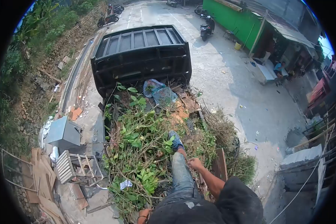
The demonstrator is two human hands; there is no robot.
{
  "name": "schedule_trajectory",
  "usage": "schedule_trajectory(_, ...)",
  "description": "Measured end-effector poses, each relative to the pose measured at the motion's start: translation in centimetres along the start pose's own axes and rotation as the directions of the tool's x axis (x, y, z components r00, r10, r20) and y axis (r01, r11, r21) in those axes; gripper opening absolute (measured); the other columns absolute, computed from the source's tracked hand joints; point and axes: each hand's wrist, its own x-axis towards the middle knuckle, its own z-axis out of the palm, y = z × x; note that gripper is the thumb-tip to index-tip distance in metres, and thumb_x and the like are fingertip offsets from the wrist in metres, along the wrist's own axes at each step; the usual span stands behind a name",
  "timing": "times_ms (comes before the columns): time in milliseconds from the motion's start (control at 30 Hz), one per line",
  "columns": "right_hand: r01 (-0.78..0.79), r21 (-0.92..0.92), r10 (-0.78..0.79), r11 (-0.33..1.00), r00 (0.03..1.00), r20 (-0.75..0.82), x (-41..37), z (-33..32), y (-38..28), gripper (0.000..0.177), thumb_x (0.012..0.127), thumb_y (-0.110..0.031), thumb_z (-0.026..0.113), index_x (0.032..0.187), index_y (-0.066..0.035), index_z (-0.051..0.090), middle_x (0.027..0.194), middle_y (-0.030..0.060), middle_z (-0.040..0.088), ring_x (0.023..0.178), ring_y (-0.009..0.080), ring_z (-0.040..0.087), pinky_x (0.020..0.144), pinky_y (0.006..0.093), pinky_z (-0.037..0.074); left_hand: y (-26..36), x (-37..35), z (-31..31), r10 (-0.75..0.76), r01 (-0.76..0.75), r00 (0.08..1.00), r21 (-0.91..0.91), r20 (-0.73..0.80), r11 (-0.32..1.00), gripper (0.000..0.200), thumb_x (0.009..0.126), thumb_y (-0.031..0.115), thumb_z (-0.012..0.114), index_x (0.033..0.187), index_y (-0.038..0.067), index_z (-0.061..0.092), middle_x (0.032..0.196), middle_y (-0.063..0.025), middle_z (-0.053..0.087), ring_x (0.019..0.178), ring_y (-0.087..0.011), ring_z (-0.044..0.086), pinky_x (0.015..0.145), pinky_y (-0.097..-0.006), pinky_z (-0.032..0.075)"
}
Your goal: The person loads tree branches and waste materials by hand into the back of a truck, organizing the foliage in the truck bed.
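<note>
Beside my bent knee, my right hand (pixel 195 164) is closed, its fingers curled in; whatever is inside them is too small to make out. At the bottom edge, my left hand (pixel 143 215) shows only in part, low against the cut branches, and its fingers are hidden. A pile of leafy branches (pixel 138 138) fills the truck bed under me. One shoe (pixel 175 140) of mine stands on the pile. A wooden board (pixel 220 164) rises upright just right of my right arm. Farther forward lies a bluish plastic bag (pixel 160 93) on the load.
The black truck cab (pixel 142 56) is ahead. Dry twigs (pixel 220 127) overhang the right side. Left on the ground are a grey metal cabinet (pixel 63 132), a broken wooden frame (pixel 78 166) and loose boards (pixel 41 175). A motorbike (pixel 207 28) and a seated person (pixel 279 69) are at the right.
</note>
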Motion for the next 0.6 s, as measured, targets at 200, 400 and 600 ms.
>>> schedule_trajectory(200,0.627,-0.127,-0.623,0.768,0.779,0.077,-3.9,8.6,-21.9,0.027,0.088,-0.024,0.06,0.103,-0.001,0.063,0.089,0.0156,0.068,0.081,0.0252,0.067,0.074,0.0342,0.051,-1.5,-1.9,2.1,0.002,-0.037,0.995,-0.364,-0.097,0.931,0.014,0.08,0.001,0.061,0.07,-0.009,0.064,0.067,-0.0133,0.063,0.05,-0.0226,0.056,0.045,-0.0378,0.045)
schedule_trajectory(400,0.904,-0.004,-0.777,0.427,0.37,0.51,-10.4,19.1,-31.5,0.027,0.087,-0.023,0.06,0.101,-0.001,0.062,0.082,0.0167,0.068,0.076,0.0287,0.067,0.07,0.0392,0.052,-7.3,6.8,4.3,0.343,0.263,0.867,-0.916,0.362,0.302,0.037,0.099,0.018,0.037,0.113,-0.016,0.04,0.062,-0.0017,0.039,0.045,-0.0122,0.035,0.042,-0.0267,0.029)
schedule_trajectory(600,0.849,-0.126,-0.458,0.514,0.395,0.797,-9.7,23.7,-26.6,0.028,0.085,-0.018,0.061,0.108,-0.002,0.061,0.083,0.0123,0.067,0.077,0.0177,0.064,0.071,0.0329,0.051,-11.0,-2.2,7.0,0.216,0.096,0.97,-0.992,0.112,0.085,0.023,0.09,0.022,0.053,0.073,0.006,0.052,0.057,0.0018,0.04,0.041,-0.01,0.035,0.038,-0.025,0.028)
